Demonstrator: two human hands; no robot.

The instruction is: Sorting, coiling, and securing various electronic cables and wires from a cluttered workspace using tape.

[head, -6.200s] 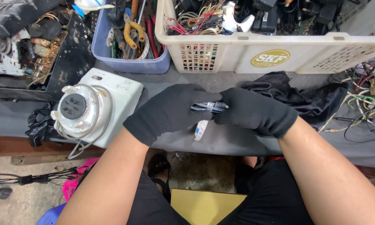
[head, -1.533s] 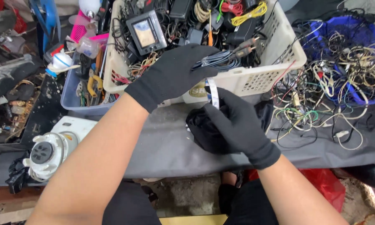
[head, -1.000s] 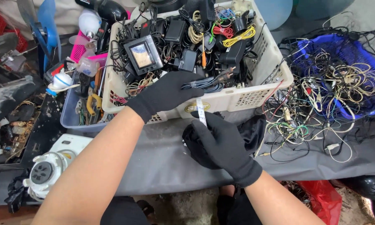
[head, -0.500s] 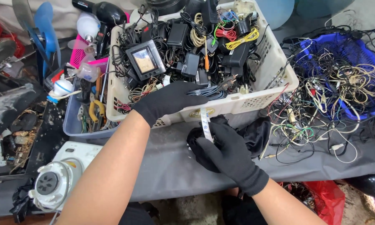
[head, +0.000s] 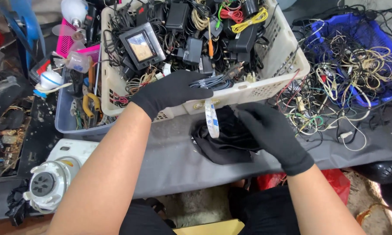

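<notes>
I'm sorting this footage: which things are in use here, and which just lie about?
In use:
left hand holding a coiled grey cable with white tag
right hand
white basket
black cloth

Lying about:
blue basket
loose wires
white appliance
pliers

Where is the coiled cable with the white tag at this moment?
In the head view, the coiled cable is in the left hand, over the front rim of the white basket.

White appliance (head: 52, 178), blue basket (head: 357, 52) of wires, pliers (head: 90, 104).
</notes>
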